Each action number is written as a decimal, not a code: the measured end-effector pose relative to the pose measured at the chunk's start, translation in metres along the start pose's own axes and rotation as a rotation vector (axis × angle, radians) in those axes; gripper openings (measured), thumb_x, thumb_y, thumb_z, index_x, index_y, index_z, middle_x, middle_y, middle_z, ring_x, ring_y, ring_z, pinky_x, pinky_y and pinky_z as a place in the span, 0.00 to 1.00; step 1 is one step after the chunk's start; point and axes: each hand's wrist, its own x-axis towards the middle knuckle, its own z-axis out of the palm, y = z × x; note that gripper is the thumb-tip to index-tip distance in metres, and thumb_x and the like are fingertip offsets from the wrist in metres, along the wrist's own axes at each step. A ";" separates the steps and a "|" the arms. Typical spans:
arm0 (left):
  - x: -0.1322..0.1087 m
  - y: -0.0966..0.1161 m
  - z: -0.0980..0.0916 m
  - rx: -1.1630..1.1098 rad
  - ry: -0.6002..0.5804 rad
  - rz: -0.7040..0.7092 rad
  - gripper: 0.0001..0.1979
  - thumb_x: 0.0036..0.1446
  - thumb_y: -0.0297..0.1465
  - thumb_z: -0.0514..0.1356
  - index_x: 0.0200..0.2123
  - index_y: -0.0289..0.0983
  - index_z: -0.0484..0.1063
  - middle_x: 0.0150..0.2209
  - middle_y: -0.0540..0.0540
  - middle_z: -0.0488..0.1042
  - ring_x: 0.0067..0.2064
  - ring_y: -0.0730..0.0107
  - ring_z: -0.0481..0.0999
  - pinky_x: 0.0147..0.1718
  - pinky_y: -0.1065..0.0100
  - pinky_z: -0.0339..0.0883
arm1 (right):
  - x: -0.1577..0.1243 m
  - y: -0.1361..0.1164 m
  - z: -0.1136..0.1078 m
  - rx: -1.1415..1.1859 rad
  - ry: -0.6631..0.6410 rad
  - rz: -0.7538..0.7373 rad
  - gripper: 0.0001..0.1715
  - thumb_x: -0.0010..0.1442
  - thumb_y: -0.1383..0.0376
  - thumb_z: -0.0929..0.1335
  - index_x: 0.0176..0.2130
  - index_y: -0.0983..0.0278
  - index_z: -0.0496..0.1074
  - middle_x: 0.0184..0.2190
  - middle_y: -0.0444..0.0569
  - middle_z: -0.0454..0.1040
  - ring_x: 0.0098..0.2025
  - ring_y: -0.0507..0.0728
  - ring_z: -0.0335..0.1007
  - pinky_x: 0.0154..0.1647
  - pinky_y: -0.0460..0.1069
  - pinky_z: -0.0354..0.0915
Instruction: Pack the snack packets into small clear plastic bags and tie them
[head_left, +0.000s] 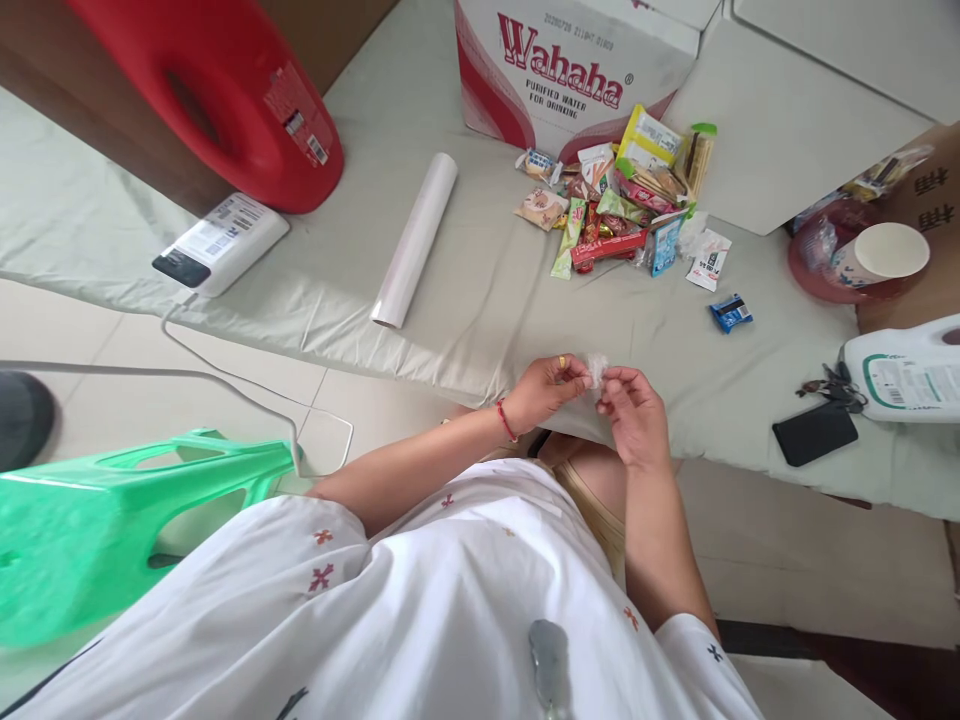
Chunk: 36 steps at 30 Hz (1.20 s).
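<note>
Long table (277, 300) under creased pale grey-green cloth running left to right, pale tiled floor (382, 405) with thin grout lines on its near side, glossy green plastic stool (90, 520) near left, whole room in bright, fairly even light.

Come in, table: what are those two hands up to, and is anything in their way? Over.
Left hand, right hand: both pinching. Crumpled clear plastic held between them, near table's front edge. Snack pile beyond, not blocking.
</note>
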 end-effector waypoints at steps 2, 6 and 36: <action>0.001 0.001 -0.002 -0.084 -0.017 -0.015 0.22 0.52 0.48 0.72 0.34 0.35 0.73 0.32 0.51 0.74 0.33 0.75 0.70 0.36 0.69 0.66 | -0.003 0.003 0.001 -0.087 0.018 -0.070 0.24 0.49 0.51 0.83 0.38 0.60 0.78 0.33 0.43 0.74 0.34 0.50 0.66 0.35 0.46 0.68; 0.001 0.007 -0.013 -0.255 0.007 -0.079 0.22 0.48 0.44 0.75 0.32 0.36 0.71 0.30 0.52 0.73 0.33 0.76 0.73 0.33 0.72 0.66 | -0.001 0.002 -0.013 0.056 0.116 -0.031 0.21 0.48 0.54 0.83 0.34 0.60 0.75 0.26 0.39 0.68 0.27 0.48 0.60 0.28 0.45 0.61; -0.001 0.031 -0.026 -0.151 0.297 -0.206 0.25 0.56 0.49 0.71 0.40 0.40 0.64 0.37 0.48 0.76 0.28 0.76 0.73 0.21 0.75 0.57 | 0.013 -0.021 -0.023 -0.639 0.042 -0.278 0.15 0.64 0.51 0.73 0.38 0.59 0.83 0.26 0.42 0.73 0.27 0.51 0.61 0.30 0.46 0.59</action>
